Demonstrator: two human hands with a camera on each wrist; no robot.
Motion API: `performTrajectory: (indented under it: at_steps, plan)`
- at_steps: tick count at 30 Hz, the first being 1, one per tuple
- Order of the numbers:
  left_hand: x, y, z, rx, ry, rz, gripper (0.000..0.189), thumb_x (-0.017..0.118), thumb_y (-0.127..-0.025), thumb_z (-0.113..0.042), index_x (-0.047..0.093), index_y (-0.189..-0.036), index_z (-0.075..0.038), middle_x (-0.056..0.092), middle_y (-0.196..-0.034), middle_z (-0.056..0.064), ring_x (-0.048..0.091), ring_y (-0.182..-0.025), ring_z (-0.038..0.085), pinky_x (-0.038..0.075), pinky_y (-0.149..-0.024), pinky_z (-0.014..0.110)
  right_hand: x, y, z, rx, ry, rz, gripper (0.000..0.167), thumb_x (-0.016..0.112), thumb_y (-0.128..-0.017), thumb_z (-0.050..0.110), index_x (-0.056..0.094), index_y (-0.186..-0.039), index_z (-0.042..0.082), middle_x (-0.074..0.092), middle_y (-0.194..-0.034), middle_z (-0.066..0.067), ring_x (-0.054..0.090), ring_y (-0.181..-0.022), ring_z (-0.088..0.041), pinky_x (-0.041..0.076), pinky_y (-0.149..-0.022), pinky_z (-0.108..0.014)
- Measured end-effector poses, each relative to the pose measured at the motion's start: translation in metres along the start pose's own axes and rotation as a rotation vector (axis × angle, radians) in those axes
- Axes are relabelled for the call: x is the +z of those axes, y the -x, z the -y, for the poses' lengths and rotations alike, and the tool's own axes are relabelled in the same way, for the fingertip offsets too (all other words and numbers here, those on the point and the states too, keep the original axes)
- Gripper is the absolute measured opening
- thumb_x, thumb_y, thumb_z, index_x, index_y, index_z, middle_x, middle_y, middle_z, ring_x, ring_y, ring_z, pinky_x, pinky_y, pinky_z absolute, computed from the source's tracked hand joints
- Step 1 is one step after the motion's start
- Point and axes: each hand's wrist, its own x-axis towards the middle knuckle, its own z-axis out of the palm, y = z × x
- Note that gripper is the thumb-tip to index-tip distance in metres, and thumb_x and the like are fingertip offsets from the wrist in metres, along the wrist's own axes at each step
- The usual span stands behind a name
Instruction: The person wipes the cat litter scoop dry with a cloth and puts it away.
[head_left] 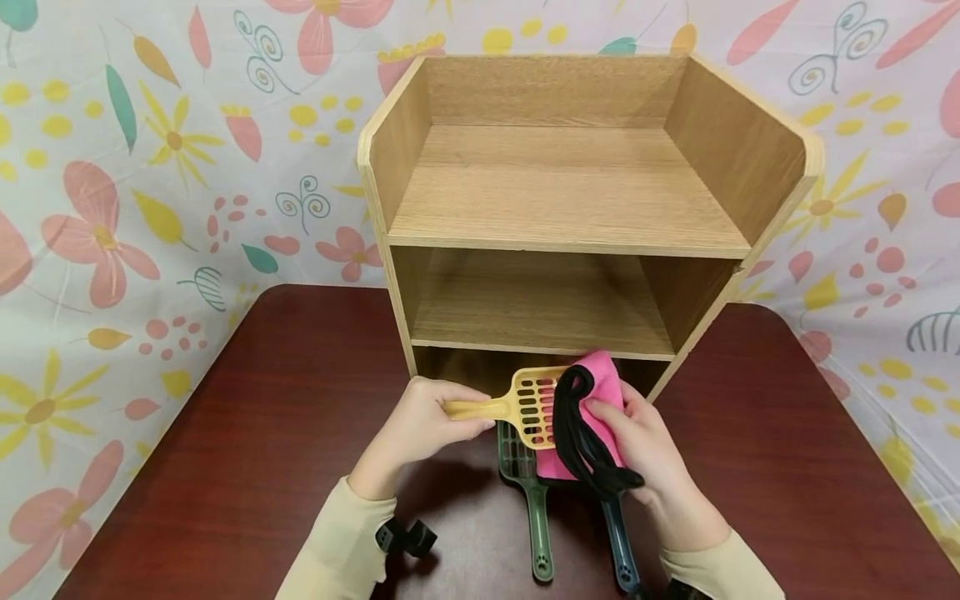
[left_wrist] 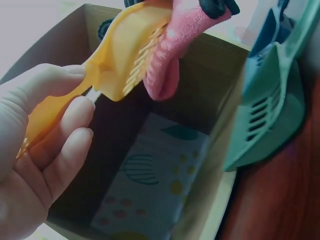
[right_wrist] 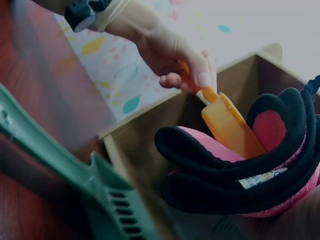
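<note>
My left hand (head_left: 420, 429) pinches the handle of a yellow slotted litter scoop (head_left: 525, 400) between thumb and fingers. The scoop's head points right and overlaps a folded pink cloth (head_left: 603, 383) with thick black edging. My right hand (head_left: 647, 446) grips that cloth, thumb on its front face. In the right wrist view, the yellow scoop (right_wrist: 227, 127) reaches in between the cloth's folds (right_wrist: 215, 172), where a white label shows. Below the hands are a green litter scoop (head_left: 538, 525) and a dark blue scoop (head_left: 619, 542), the blue one's head hidden behind the cloth.
A wooden shelf unit (head_left: 570, 187) with stacked levels stands on the dark red table (head_left: 285, 450), just beyond my hands. Behind it hangs a flower-patterned sheet (head_left: 210, 167). A black wrist camera (head_left: 405, 537) sits at my left cuff.
</note>
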Motion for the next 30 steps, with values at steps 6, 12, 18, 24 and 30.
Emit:
performTrajectory:
  at_steps: [6, 12, 18, 24, 30]
  plan:
    - [0.006, 0.0, 0.008, -0.089, 0.047, 0.083, 0.018, 0.079, -0.073, -0.01, 0.075, -0.09, -0.004, 0.072, -0.071, 0.008, 0.061, -0.054, -0.002, 0.053, -0.051, 0.023, -0.01, -0.014, -0.011, 0.055, -0.058, 0.031, 0.016, 0.05, -0.098, 0.011, 0.043, -0.111, 0.007, 0.068, -0.084, 0.002, 0.067, -0.075, -0.007, 0.056, -0.068, -0.023]
    - [0.007, -0.001, 0.008, -0.023, -0.017, 0.083, 0.019, 0.081, -0.071, -0.012, 0.076, -0.089, -0.006, 0.074, -0.078, 0.007, 0.062, -0.066, 0.001, 0.053, -0.058, 0.019, -0.013, -0.018, -0.012, 0.062, -0.051, 0.011, 0.019, 0.05, -0.097, 0.012, 0.041, -0.114, 0.007, 0.067, -0.085, 0.004, 0.067, -0.076, -0.006, 0.056, -0.069, -0.022]
    - [0.012, -0.002, 0.013, 0.041, -0.083, 0.004, 0.02, 0.079, -0.073, -0.012, 0.075, -0.09, -0.005, 0.073, -0.083, 0.008, 0.06, -0.067, 0.003, 0.051, -0.06, 0.017, -0.008, -0.016, -0.013, 0.057, -0.099, -0.034, 0.017, 0.05, -0.097, 0.01, 0.043, -0.112, 0.008, 0.068, -0.085, 0.003, 0.067, -0.078, -0.008, 0.057, -0.071, -0.025]
    - [0.025, 0.0, 0.018, 0.025, -0.13, -0.092, 0.021, 0.079, -0.074, -0.014, 0.074, -0.091, -0.004, 0.073, -0.083, 0.007, 0.06, -0.066, 0.005, 0.051, -0.06, 0.016, -0.002, -0.012, -0.015, 0.045, -0.256, -0.059, 0.011, 0.048, -0.097, 0.008, 0.047, -0.107, 0.012, 0.066, -0.08, 0.004, 0.066, -0.074, -0.006, 0.056, -0.066, -0.022]
    - [0.035, 0.001, 0.015, 0.039, -0.205, -0.169, 0.021, 0.079, -0.075, -0.016, 0.074, -0.091, -0.004, 0.073, -0.083, 0.007, 0.065, -0.07, 0.01, 0.052, -0.061, 0.017, 0.006, -0.007, -0.021, -0.043, -0.474, -0.056, 0.019, 0.039, -0.099, 0.003, 0.054, -0.094, 0.013, 0.063, -0.069, 0.004, 0.062, -0.063, -0.006, 0.052, -0.055, -0.021]
